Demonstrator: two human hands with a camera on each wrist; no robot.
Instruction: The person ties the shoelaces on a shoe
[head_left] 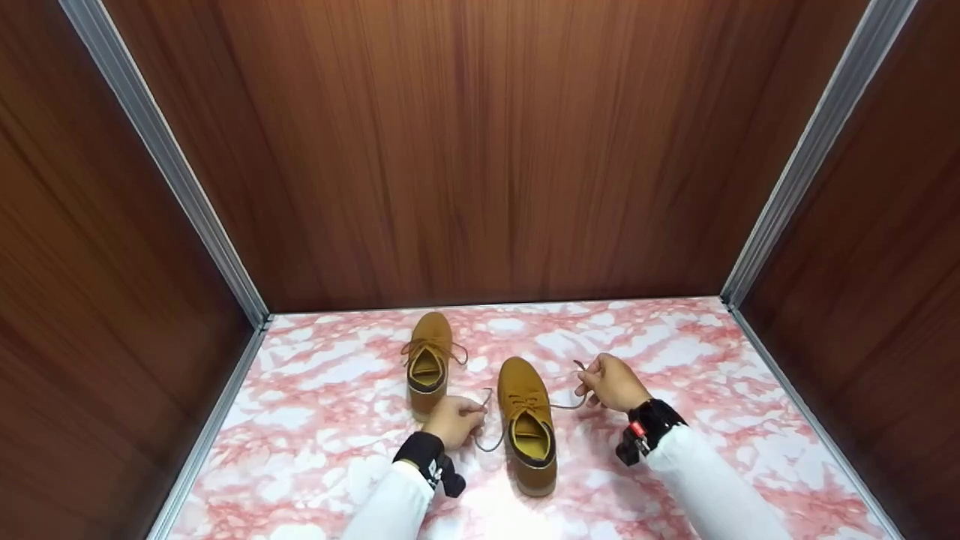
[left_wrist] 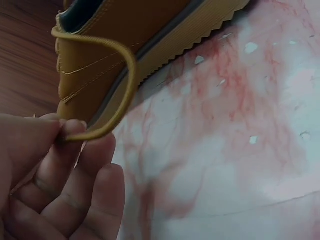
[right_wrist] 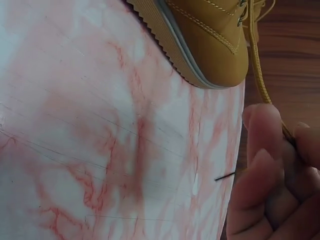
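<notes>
While left hand (head_left: pixel 454 421) and right hand (head_left: pixel 615 384) each pinch closed on one end of a thin tan cord lace (left_wrist: pixel 132 75), uneven tugging could skew the tan leather shoe (head_left: pixel 529 427) standing between them.

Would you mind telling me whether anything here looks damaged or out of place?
Nothing stands out: the far shoe and near shoe sit upright; the left hand and right hand pinch the near shoe's lace.

We note tan shoes (head_left: pixel 519 375) w/ yellow insides (head_left: pixel 531 445), tan laces (left_wrist: pixel 132 75); tabletop (head_left: pixel 322 412) marbled pink-red & wht; walls (head_left: pixel 487 150) dk brn, wood-grained; sleeves (head_left: pixel 712 480) wht; wrist straps (head_left: pixel 658 416) blk.
</notes>
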